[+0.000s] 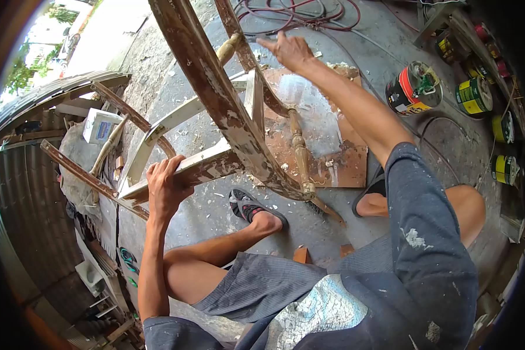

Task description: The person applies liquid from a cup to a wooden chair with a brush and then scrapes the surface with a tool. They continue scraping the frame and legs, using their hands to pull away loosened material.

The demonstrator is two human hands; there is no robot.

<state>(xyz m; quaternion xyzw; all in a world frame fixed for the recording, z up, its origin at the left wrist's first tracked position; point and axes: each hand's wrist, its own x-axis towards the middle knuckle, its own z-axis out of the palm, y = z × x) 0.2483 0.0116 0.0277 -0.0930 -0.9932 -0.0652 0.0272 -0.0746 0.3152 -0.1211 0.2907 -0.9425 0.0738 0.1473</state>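
Note:
An old wooden chair frame [216,93] with peeling white paint lies tilted in front of me over the concrete floor. My left hand [166,184] grips one of its flat cross rails [198,169] from below. My right hand [289,49] reaches far out along a curved rail near a turned spindle [300,146], fingers partly spread; I cannot see whether it holds anything. My knees and sandalled feet sit under the frame.
A brown board [347,163] strewn with paint flakes lies under the chair. Several paint cans [414,87] stand at the right. Red hose coils [297,14] lie at the top. Corrugated sheets and scrap wood [35,175] pile up at the left.

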